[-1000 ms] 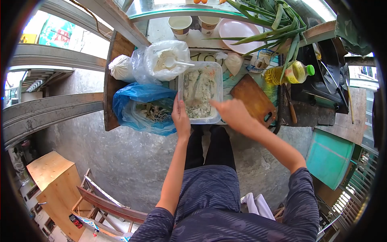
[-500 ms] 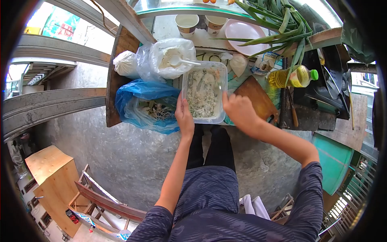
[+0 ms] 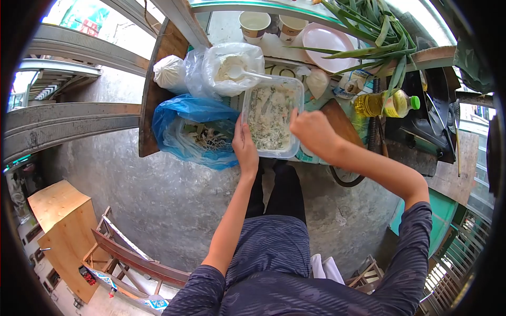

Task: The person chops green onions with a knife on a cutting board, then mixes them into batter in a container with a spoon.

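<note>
A clear plastic container (image 3: 299, 100) sits at the front edge of the table, holding a pale floury mixture with chopped greens (image 3: 270, 117). My left hand (image 3: 245, 143) grips its lower left side, thumb along the wall. Over the right rim is my right hand (image 3: 313, 131), closed in a fist; whatever it holds, if anything, is hidden. Just behind the container, a white plastic spoon (image 3: 253, 75) rests in an open plastic bag of whitish powder (image 3: 232, 55). To the left of the container is a blue plastic bag (image 3: 174, 113) with root ends and green trimmings.
A wooden cutting board (image 3: 337, 118) and an oil bottle (image 3: 390, 104) lie on the right. Two paper cups (image 3: 254, 29), a pink plate (image 3: 329, 39) and long green leaves (image 3: 379, 31) are farther back. A tied white bag (image 3: 168, 73) stands far left.
My right hand has moved slightly inward over the container's right rim. The mixture looks more blended, with less loose white powder near the front. The whole view has shifted a little.
</note>
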The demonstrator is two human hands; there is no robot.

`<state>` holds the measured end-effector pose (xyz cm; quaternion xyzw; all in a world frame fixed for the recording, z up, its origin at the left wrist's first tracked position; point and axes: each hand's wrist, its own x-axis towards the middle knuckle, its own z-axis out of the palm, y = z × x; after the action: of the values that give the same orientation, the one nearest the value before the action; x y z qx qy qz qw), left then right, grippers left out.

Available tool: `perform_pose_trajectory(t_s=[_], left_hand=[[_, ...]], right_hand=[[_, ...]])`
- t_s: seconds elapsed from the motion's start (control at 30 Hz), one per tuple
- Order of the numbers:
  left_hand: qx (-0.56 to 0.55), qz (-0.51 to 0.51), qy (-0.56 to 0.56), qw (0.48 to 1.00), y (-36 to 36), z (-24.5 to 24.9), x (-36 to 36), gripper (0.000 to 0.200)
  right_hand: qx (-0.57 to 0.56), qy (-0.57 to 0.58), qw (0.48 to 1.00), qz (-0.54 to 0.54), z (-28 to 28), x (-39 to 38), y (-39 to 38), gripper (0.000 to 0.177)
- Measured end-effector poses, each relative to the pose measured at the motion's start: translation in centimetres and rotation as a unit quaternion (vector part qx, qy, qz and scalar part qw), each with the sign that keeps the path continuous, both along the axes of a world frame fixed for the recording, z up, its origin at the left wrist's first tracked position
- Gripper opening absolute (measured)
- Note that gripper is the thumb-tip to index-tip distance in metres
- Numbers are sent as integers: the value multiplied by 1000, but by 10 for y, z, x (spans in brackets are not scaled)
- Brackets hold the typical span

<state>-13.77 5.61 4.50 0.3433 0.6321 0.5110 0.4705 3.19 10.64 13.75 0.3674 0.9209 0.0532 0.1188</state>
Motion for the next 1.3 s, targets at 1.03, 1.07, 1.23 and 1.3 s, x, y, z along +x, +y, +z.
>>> perform_pose_trajectory(t_s=[1.03, 1.07, 1.23, 1.3], left_hand=[[-5, -27, -33, 999, 1, 6, 1, 42], [-3, -25, -21, 999, 1, 5, 1, 42], [11, -16, -8, 1000, -1, 2, 1, 41], [2, -17, -8, 1000, -1, 3, 0, 41]], right_hand=[[-356, 421, 728, -406, -38, -17, -41, 30], [-359, 422, 718, -422, -38, -14, -41, 29], [-267, 422, 765, -407, -23, -6, -39, 27], [-205, 336, 835, -385, -17, -5, -38, 24]])
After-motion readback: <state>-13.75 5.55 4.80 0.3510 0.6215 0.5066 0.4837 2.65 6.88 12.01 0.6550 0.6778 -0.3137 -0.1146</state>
